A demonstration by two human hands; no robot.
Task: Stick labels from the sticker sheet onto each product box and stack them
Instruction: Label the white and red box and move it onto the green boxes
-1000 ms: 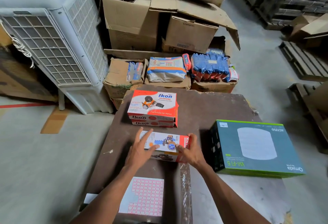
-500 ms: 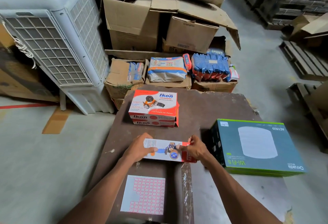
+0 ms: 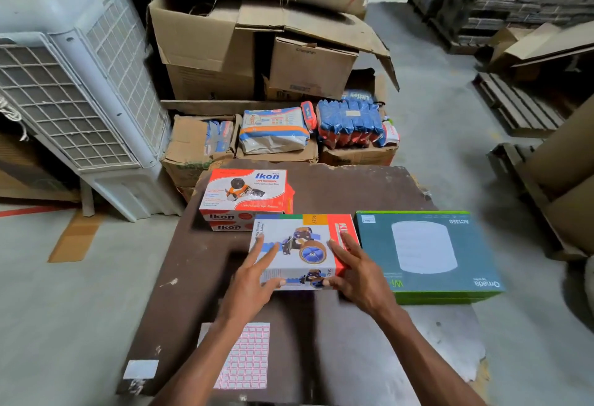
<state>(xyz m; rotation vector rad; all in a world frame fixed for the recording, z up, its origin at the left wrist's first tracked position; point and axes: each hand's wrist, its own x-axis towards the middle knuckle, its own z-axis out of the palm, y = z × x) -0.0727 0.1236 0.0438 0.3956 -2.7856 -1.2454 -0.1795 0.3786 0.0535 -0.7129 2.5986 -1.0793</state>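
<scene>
My left hand and my right hand hold a white and red tape dispenser box between them, fingers spread over its top face and thumbs on its near side. The box is lifted off the brown table, its picture face toward me. Just behind it, two orange and white Ikon boxes sit stacked one on the other. A large teal and green Wi-Fi box lies flat to the right. The pink-gridded sticker sheet lies on the table near me, partly under my left forearm.
A white air cooler stands at the left. Open cardboard cartons and packs of goods crowd the floor behind the table. Wooden pallets lie at the right. A small white paper scrap sits at the table's near left corner.
The box rose off the table in both hands and moved away from me toward the Ikon stack, its top face now turned up to me. The other boxes stayed put.
</scene>
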